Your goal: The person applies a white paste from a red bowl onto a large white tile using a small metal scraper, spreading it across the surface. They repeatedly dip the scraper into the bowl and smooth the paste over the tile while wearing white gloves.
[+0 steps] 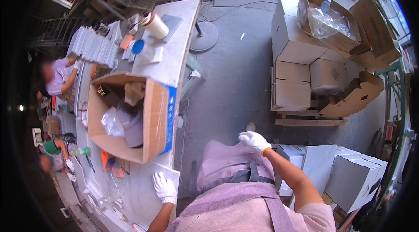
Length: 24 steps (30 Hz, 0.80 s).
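My left hand (165, 188), in a white knit glove, lies flat with its fingers stretched out on a pale flat board (146, 186) at the table's near edge. My right hand (254, 141), also gloved in white, hangs above the front of my purple apron (222, 160). Its fingers are loosely curled together, and nothing shows in them. Beyond my left hand stands an open cardboard box (150, 120) with a blue panel. Inside it are a grey-purple cap (133, 129), a clear plastic bag (112, 122) and a brown cloth item (134, 93).
On the table are stacked white sheets (94, 46), a roll (156, 26) and a blue-lidded jar (139, 47). Two people (59, 77) (54, 153) work along its far side. White cartons (358, 175) stand beside me on the right; a loaded pallet (305, 121) lies farther ahead.
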Tool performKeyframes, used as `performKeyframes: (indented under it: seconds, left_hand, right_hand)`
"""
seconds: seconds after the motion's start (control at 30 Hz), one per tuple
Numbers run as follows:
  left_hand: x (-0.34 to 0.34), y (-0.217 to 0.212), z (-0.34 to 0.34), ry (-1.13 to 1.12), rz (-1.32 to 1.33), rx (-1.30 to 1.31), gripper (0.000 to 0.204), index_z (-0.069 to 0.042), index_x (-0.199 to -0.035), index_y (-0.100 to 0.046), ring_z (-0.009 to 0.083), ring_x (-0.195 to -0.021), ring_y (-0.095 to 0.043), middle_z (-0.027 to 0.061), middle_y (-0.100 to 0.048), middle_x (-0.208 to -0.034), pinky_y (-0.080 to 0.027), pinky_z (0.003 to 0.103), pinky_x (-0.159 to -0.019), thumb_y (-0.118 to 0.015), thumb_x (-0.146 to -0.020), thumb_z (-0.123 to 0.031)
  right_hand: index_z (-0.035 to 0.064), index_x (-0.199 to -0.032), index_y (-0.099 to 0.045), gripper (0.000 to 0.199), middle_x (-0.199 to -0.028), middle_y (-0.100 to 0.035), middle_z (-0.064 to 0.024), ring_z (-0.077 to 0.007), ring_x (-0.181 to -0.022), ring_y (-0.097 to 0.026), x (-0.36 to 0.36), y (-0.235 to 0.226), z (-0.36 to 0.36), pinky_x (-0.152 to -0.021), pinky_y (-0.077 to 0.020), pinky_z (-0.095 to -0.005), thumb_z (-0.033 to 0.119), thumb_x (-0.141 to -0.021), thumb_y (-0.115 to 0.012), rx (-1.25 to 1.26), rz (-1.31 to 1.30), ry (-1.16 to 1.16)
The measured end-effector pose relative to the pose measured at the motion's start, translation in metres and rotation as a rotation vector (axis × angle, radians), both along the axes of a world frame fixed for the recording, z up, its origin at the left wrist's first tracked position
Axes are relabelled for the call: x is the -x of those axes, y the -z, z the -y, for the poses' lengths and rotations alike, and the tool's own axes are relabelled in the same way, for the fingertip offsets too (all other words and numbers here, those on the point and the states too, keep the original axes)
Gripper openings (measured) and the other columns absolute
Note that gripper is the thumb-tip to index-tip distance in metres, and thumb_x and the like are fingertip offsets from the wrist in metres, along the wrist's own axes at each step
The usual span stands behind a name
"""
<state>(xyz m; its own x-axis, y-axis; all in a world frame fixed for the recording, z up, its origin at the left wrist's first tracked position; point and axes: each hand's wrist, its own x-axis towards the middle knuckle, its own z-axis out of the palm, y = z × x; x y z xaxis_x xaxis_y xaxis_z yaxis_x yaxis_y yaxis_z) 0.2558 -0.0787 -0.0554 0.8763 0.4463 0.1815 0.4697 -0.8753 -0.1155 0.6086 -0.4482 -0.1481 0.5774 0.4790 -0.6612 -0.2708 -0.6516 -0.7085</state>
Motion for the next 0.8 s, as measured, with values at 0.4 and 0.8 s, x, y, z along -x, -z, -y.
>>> performKeyframes:
  seconds: [0.4,0.8]
  left_hand:
    - [-0.449,0.045,0.093,0.043,-0.372,0.790,0.040,-0.012,-0.135,-0.077,0.0422,-0.116,-0.072,0.0215,-0.077,-0.121,-0.056,0.050,-0.102,-0.060,-0.108,-0.036]
    - [-0.850,0.153,0.163,0.350,-0.874,0.906,0.046,-0.008,-0.124,-0.075,0.0412,-0.127,-0.064,0.0202,-0.072,-0.131,-0.049,0.050,-0.108,-0.056,-0.106,-0.046]
  right_hand:
    - [0.0005,-0.145,-0.069,0.050,-0.127,-0.077,-0.0122,-0.0196,-0.110,-0.073,-0.248,0.055,-0.005,-0.102,-0.0563,-0.0338,0.036,-0.111,-0.067,-0.337,0.099,0.466]
    - [-0.0014,-0.150,-0.065,0.045,-0.146,-0.072,-0.0160,-0.0238,-0.137,-0.067,-0.498,-0.008,0.124,-0.119,-0.0492,-0.0328,0.022,-0.111,-0.068,-0.122,0.338,0.849]
